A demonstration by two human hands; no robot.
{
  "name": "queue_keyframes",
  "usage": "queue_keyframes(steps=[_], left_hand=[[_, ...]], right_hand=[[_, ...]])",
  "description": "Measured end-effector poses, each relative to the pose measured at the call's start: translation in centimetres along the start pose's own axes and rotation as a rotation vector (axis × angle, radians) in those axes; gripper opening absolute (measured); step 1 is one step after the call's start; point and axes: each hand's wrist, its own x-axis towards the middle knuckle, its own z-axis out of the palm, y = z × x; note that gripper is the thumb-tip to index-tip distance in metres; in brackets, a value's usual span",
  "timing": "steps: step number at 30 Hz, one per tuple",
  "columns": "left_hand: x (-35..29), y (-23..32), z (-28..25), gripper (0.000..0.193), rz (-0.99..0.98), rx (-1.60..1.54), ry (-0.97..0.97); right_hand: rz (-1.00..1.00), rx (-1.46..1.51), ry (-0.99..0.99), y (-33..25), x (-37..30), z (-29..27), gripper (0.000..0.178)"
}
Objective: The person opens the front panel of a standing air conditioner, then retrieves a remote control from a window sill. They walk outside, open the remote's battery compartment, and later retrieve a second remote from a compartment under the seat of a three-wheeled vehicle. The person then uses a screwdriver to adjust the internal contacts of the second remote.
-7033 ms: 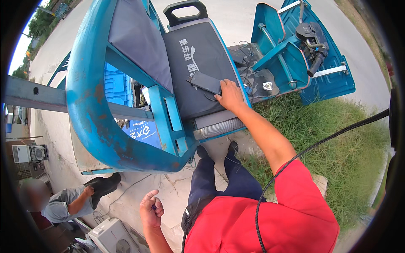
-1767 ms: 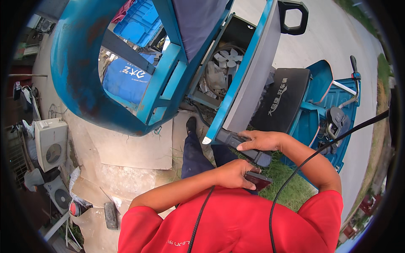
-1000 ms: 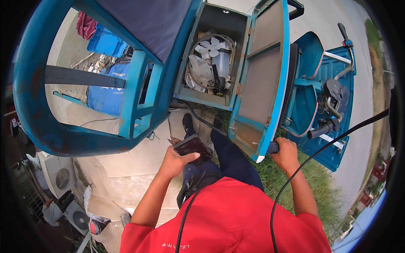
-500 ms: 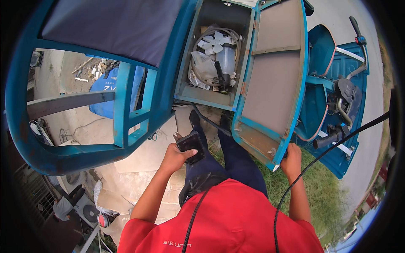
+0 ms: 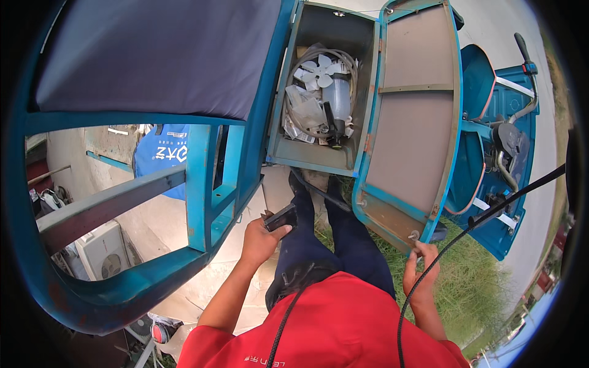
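Observation:
My left hand [image 5: 261,241] is closed on a dark, flat, rectangular object [image 5: 281,219], tilted so mostly its edge shows; its exact kind I cannot make out. Bent fingers of my right hand [image 5: 421,274] touch the lower corner of the box lid [image 5: 410,142], beside a small metal lock [image 5: 414,235]. Swung open to the right, the lid is blue-rimmed with a grey-brown inner face. Inside the open metal box [image 5: 318,157] lie a white fan blade [image 5: 318,70], a clear cylinder with a black fitting [image 5: 337,98], coiled hose [image 5: 288,91] and plastic bags.
On the left stands a blue metal frame [image 5: 198,184] with a dark padded panel [image 5: 153,55]. Beyond it are a blue bag [image 5: 161,153] and an air-conditioner unit [image 5: 105,250]. Handlebars and a teal vehicle front [image 5: 515,227] lie right; grass [image 5: 466,270] grows below the lid.
My right hand has shifted from the lid's outer edge to its lower corner by the lock. The object in my left hand has tipped edge-on. The camera view has shifted.

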Motion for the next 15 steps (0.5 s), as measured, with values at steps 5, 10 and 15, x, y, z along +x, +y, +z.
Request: queue_keyframes(steps=[5,10,15], left_hand=[[-0.9,0.9,-1.7,0.028,0.105,-0.125,0.038],[-2.8,1.3,-3.3,0.026,0.160,-0.245,0.120],[-5.4,1.3,-4.0,0.023,0.019,-0.333,0.165]], right_hand=[[0.372,0.223,-0.307,-3.4,1.5,8.0,0.031],[0.455,0.388,-0.352,-5.0,4.1,17.4,0.035],[0.593,0.323,-0.382,-4.3,8.8,26.4,0.042]])
